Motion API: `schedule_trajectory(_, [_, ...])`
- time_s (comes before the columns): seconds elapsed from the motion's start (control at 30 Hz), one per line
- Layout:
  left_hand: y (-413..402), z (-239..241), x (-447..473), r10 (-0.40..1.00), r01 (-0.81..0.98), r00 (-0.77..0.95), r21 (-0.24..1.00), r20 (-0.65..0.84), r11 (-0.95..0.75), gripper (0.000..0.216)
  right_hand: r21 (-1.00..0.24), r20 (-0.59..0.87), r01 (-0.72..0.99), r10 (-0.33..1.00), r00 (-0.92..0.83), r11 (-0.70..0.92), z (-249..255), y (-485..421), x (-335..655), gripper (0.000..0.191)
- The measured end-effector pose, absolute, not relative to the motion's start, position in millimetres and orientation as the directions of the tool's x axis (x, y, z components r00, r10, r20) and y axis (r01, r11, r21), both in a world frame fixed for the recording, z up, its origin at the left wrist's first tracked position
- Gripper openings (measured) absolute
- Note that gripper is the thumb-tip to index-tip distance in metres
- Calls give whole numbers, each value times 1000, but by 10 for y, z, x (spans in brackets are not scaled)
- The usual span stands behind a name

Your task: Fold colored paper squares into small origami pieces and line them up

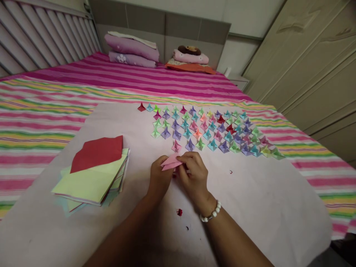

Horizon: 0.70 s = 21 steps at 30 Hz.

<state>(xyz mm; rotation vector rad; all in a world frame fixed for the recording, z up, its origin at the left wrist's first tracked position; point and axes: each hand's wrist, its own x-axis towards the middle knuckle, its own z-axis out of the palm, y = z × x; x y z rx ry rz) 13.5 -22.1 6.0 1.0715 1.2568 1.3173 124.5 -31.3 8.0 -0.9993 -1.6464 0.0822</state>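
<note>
Between my two hands is a folded piece of pink origami paper [170, 162], with a pointed end toward the left. My left hand [160, 175] grips its left part from below, fingers partly hidden behind the paper. At its right end, my right hand [194, 174] pinches the fold between thumb and fingers; a white bead bracelet [211, 214] circles that wrist. Just beyond the paper stands a small pink folded paper piece [176, 145], the nearest of several rows of coloured origami pieces [213, 145].
A stack of coloured paper sheets [91, 178] lies to the left, a red sheet [98, 151] on top. Small dark red scraps [179, 212] lie on the white board [244, 215]. Behind are a striped bed [139, 82] and folded purple bedding [133, 50].
</note>
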Motion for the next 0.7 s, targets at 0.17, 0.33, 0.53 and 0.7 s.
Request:
schedule_trajectory(0.17, [-214, 59, 97, 997, -82, -75, 997, 12, -18, 13, -703, 669, 435, 731, 134, 563, 97, -275, 1277, 23])
schedule_trajectory(0.33, [-163, 45, 122, 992, -199, -88, 978, -85, 66, 12, -859, 490, 272, 850, 195, 433, 107, -205, 1345, 19])
schedule_trajectory(0.53, [-177, 58, 142, 986, -220, -151, 971, 66, -99, 17, -866, 476, 261, 862, 172, 426, 127, -214, 1327, 21])
schedule_trajectory(0.7, [-223, 39, 133, 963, -76, -156, 969, 220, -234, 21, -944, 328, 25, 932, 156, 329, 126, -213, 1315, 23])
